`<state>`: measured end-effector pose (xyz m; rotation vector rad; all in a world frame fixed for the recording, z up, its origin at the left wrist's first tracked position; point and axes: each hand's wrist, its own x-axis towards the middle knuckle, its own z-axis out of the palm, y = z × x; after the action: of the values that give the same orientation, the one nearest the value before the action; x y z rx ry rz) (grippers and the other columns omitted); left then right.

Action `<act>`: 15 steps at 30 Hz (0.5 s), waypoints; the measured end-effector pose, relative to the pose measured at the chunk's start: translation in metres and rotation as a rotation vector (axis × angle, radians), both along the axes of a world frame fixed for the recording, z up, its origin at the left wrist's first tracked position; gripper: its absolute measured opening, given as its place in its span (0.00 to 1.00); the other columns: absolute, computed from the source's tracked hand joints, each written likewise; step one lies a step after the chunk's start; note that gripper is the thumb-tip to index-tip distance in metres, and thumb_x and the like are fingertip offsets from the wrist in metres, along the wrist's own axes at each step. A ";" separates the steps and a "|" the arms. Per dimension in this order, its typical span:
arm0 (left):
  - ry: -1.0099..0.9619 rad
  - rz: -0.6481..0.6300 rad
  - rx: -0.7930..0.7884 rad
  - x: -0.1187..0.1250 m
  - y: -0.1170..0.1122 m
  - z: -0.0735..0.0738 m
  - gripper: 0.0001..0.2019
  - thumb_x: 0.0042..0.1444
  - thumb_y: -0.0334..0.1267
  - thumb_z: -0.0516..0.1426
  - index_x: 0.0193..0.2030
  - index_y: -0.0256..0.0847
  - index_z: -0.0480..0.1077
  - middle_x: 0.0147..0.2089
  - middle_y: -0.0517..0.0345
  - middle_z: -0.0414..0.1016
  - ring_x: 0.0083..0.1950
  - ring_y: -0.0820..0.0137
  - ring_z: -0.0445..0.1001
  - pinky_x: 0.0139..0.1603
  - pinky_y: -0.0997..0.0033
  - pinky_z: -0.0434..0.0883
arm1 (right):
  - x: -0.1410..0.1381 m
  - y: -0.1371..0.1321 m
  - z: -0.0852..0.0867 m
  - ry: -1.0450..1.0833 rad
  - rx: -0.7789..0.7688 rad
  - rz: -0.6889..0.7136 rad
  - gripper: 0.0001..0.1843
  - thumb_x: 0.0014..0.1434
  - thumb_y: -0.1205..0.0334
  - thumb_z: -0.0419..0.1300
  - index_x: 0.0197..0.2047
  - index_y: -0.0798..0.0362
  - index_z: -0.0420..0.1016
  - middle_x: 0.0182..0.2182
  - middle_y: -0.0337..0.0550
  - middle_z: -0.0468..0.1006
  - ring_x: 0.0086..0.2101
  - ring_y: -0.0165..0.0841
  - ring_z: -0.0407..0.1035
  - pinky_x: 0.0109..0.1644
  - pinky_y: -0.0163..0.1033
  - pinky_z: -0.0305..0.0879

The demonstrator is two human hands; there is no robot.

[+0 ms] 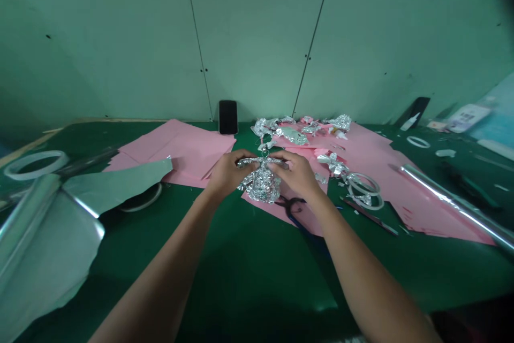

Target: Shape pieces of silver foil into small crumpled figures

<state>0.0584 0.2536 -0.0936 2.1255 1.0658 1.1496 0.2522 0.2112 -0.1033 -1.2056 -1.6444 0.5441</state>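
Note:
Between my two hands is a crumpled aluminium foil figure (264, 185) with a rounded body and thin foil strips reaching out to each side near its top. My left hand (228, 173) pinches the left strip, its fingers closed around the foil. On the other side, my right hand (297, 173) grips the right strip between thumb and fingers. A small wire-like loop (264, 153) shows at the figure's top. Dark-handled scissors (292, 206) lie just below the right hand, partly over pink paper. The fingertips are partly hidden by the foil.
Pink paper sheets (188, 145) lie left, with more pink paper (361, 145) at right. Foil pieces (299, 134) are heaped behind my hands. A phone (228, 117) leans on the wall. White rings (364, 190), tweezers (371, 215), a foil roll (453, 204) and a foil sheet (52, 257) lie around.

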 end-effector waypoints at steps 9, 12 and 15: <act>-0.074 -0.109 -0.052 0.004 0.003 -0.008 0.16 0.53 0.45 0.60 0.47 0.41 0.73 0.46 0.50 0.78 0.43 0.64 0.76 0.39 0.68 0.72 | 0.000 0.011 0.001 0.026 0.006 0.009 0.06 0.53 0.58 0.64 0.36 0.47 0.77 0.38 0.41 0.79 0.41 0.36 0.72 0.47 0.43 0.65; -0.082 -0.168 -0.133 0.003 0.004 -0.015 0.22 0.49 0.44 0.63 0.51 0.40 0.71 0.45 0.49 0.77 0.40 0.64 0.77 0.34 0.69 0.72 | 0.002 0.012 0.000 0.036 -0.011 0.006 0.06 0.53 0.58 0.64 0.36 0.48 0.76 0.38 0.41 0.79 0.40 0.35 0.72 0.46 0.42 0.66; -0.063 -0.235 -0.209 0.003 0.001 -0.016 0.17 0.48 0.42 0.64 0.44 0.38 0.72 0.37 0.52 0.78 0.36 0.64 0.77 0.32 0.70 0.72 | 0.002 0.012 -0.003 0.035 0.011 -0.003 0.06 0.54 0.58 0.63 0.36 0.49 0.75 0.37 0.41 0.78 0.40 0.35 0.72 0.45 0.42 0.65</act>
<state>0.0617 0.2548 -0.1098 1.9759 0.8419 0.9450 0.2540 0.2232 -0.1059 -1.1838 -1.6138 0.5510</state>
